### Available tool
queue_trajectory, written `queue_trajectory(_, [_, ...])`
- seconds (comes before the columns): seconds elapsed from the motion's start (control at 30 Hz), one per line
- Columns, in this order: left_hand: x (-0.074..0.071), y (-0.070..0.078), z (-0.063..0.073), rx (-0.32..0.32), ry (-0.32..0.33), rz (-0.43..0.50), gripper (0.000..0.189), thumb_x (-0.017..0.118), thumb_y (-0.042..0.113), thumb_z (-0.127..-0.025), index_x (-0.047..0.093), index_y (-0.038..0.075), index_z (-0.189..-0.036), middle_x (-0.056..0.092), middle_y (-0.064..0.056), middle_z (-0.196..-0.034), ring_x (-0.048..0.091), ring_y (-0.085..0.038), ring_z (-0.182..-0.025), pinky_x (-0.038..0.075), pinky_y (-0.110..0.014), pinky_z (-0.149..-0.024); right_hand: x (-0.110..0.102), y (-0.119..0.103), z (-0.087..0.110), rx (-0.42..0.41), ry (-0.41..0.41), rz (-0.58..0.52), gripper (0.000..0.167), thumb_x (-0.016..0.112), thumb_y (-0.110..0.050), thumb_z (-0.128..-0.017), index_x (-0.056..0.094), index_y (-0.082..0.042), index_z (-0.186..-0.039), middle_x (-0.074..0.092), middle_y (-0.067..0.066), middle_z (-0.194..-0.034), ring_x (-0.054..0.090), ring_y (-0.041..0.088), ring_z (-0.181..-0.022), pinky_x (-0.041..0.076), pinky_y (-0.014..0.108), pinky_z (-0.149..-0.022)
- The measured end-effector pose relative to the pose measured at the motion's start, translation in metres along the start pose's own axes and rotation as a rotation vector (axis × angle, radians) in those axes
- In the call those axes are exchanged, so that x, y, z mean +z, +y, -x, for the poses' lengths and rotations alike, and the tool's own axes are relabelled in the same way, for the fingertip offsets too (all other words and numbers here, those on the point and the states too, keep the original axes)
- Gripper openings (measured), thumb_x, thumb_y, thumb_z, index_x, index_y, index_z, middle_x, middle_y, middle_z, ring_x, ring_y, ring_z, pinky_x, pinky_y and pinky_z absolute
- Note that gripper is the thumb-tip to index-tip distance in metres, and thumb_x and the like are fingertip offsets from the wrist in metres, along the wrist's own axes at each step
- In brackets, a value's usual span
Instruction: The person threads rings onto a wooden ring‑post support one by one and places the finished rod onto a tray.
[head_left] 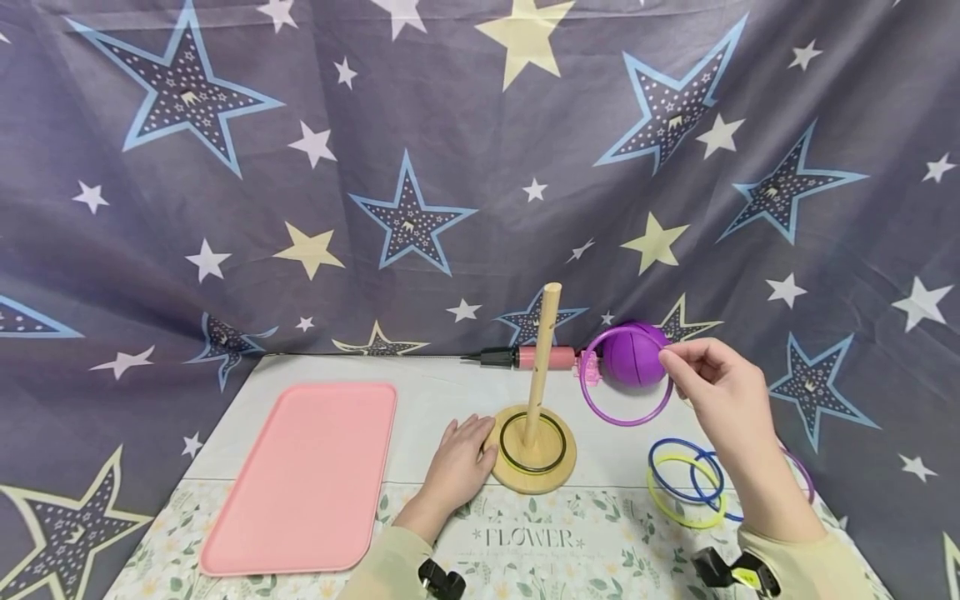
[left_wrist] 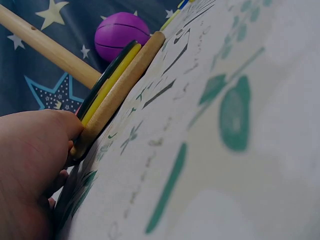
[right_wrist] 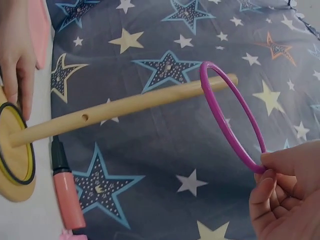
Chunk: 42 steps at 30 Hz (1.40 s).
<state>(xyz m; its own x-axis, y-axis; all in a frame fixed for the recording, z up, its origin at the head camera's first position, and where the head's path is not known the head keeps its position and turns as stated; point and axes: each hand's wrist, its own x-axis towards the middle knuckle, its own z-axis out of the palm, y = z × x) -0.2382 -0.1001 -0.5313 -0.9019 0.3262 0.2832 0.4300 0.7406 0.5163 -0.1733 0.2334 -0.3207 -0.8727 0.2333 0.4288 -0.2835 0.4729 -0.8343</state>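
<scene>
A wooden peg (head_left: 541,358) rises upright from a round wooden base (head_left: 534,484). A black ring (head_left: 565,444) lies around the peg's foot on top of a yellow ring (left_wrist: 111,85), which shows best in the left wrist view. My left hand (head_left: 459,468) rests beside the base, its fingers extended and touching the left edge. Between thumb and fingertips, my right hand (head_left: 723,398) pinches a purple ring (head_left: 627,423) by its right side. That ring is raised to the right of the peg; in the right wrist view it overlaps the peg's upper end.
Several loose blue and yellow rings (head_left: 685,524) lie on the table under my right forearm, a purple one beside them. A pink tray (head_left: 300,475) is at left. Along the back are a purple ball (head_left: 636,358) and a pink-and-black pump (head_left: 536,358), before a star-patterned curtain (head_left: 465,100).
</scene>
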Motion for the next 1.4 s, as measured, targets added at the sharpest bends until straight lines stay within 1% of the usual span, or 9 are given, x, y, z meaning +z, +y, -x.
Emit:
queue_trajectory(0.2, [0.000, 0.000, -0.001, 0.003, 0.000, 0.004, 0.050, 0.064, 0.022, -0.111, 0.060, -0.001, -0.155, 0.061, -0.014, -0.158, 0.048, -0.038, -0.155, 0.022, -0.061, -0.134, 0.007, -0.016, -0.007, -0.026, 0.006, -0.056, 0.024, 0.080, -0.022, -0.105, 0.078, 0.001, -0.113, 0.069, 0.000, -0.081, 0.059, 0.011, -0.068, 0.047, 0.021, -0.053])
queue_trajectory(0.4, [0.000, 0.000, 0.000, 0.003, -0.002, 0.003, 0.049, 0.064, 0.022, -0.111, 0.060, 0.000, -0.155, 0.062, -0.014, -0.158, 0.048, -0.038, -0.155, 0.023, -0.061, -0.134, 0.016, -0.031, -0.014, -0.053, 0.008, -0.144, 0.023, 0.081, -0.017, -0.104, 0.078, 0.005, -0.110, 0.071, 0.000, -0.083, 0.061, 0.011, -0.069, 0.055, 0.018, -0.059])
queue_trajectory(0.57, [0.001, -0.001, -0.001, 0.006, 0.004, 0.001, 0.049, 0.064, 0.021, -0.111, 0.061, 0.000, -0.155, 0.062, -0.014, -0.158, 0.048, -0.038, -0.155, 0.023, -0.062, -0.134, 0.023, -0.039, -0.019, -0.053, -0.003, -0.209, 0.022, 0.082, -0.015, -0.103, 0.078, 0.005, -0.110, 0.070, 0.000, -0.082, 0.059, 0.013, -0.068, 0.054, 0.018, -0.059])
queue_trajectory(0.77, [0.001, -0.001, 0.000, 0.009, 0.005, 0.003, 0.049, 0.064, 0.022, -0.111, 0.060, -0.001, -0.155, 0.062, -0.015, -0.158, 0.048, -0.038, -0.155, 0.023, -0.062, -0.134, 0.031, -0.048, -0.024, -0.071, -0.015, -0.284, 0.020, 0.083, -0.015, -0.101, 0.078, 0.004, -0.108, 0.070, 0.005, -0.081, 0.059, 0.014, -0.068, 0.053, 0.019, -0.059])
queue_trajectory(0.93, [0.001, 0.000, 0.000, 0.009, 0.004, 0.003, 0.050, 0.064, 0.022, -0.111, 0.060, -0.001, -0.155, 0.062, -0.015, -0.158, 0.049, -0.037, -0.154, 0.023, -0.061, -0.134, 0.038, -0.054, -0.030, -0.073, -0.010, -0.324, 0.019, 0.084, -0.014, -0.101, 0.078, 0.003, -0.107, 0.071, 0.003, -0.081, 0.060, 0.015, -0.068, 0.054, 0.020, -0.059])
queue_trajectory(1.07, [0.001, 0.000, 0.000, 0.010, 0.007, 0.006, 0.049, 0.064, 0.022, -0.111, 0.061, 0.000, -0.155, 0.062, -0.015, -0.158, 0.049, -0.038, -0.154, 0.023, -0.062, -0.134, 0.045, -0.058, -0.036, -0.076, -0.001, -0.335, 0.020, 0.084, -0.015, -0.100, 0.078, 0.002, -0.107, 0.071, 0.002, -0.081, 0.060, 0.015, -0.068, 0.054, 0.021, -0.060])
queue_trajectory(1.2, [0.001, 0.000, 0.000, 0.008, 0.009, 0.007, 0.049, 0.064, 0.022, -0.111, 0.061, 0.000, -0.155, 0.062, -0.015, -0.158, 0.049, -0.038, -0.154, 0.023, -0.061, -0.134, 0.052, -0.059, -0.041, -0.051, 0.018, -0.373, 0.020, 0.085, -0.014, -0.100, 0.078, 0.003, -0.105, 0.070, 0.002, -0.079, 0.060, 0.013, -0.067, 0.055, 0.020, -0.061])
queue_trajectory(1.27, [0.001, 0.000, 0.000, 0.006, 0.007, 0.005, 0.049, 0.064, 0.022, -0.111, 0.061, 0.000, -0.155, 0.062, -0.014, -0.158, 0.049, -0.037, -0.154, 0.023, -0.061, -0.134, 0.056, -0.059, -0.043, -0.035, 0.027, -0.396, 0.018, 0.084, -0.013, -0.100, 0.079, 0.003, -0.104, 0.070, 0.003, -0.078, 0.061, 0.013, -0.066, 0.056, 0.019, -0.060])
queue_trajectory(1.4, [0.001, 0.000, 0.000, 0.008, 0.006, 0.002, 0.048, 0.063, 0.022, -0.112, 0.061, 0.000, -0.155, 0.062, -0.014, -0.158, 0.049, -0.037, -0.154, 0.023, -0.061, -0.134, 0.065, -0.057, -0.045, -0.023, 0.042, -0.402, 0.010, 0.084, -0.012, -0.100, 0.080, -0.003, -0.099, 0.070, 0.001, -0.076, 0.060, 0.013, -0.064, 0.056, 0.020, -0.060])
